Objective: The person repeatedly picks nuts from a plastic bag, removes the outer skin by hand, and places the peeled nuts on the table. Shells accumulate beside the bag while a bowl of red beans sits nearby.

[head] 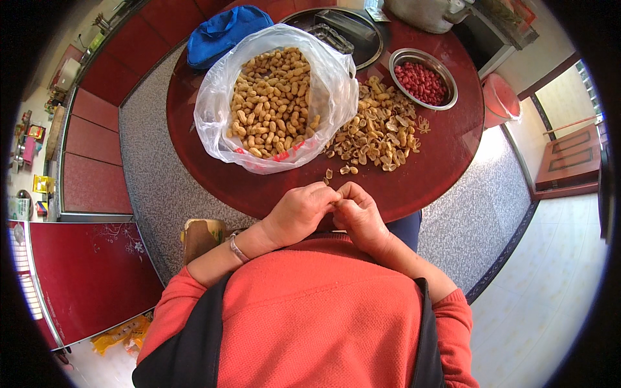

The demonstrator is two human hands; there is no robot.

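My left hand (303, 209) and my right hand (360, 213) meet at the near edge of the round table. Their fingertips pinch a small peanut (335, 203), mostly hidden by the fingers. Beyond my left hand stands an open white plastic bag (335, 104) with unshelled peanuts (276, 106) inside. To the right of the bag, a heap of split peanut shells (381, 131) lies on the tabletop. A steel bowl (453, 99) behind the heap holds red-skinned peanut kernels (421, 83). A few loose shells (345, 170) lie just ahead of my fingers.
The dark red round table (436, 160) carries a blue cloth bag (228, 34) at back left. A round metal tray (373, 51) with a clear container sits behind the plastic bag. At the far right are a metal pot (419, 14) and, on the floor, a red bucket (499, 99).
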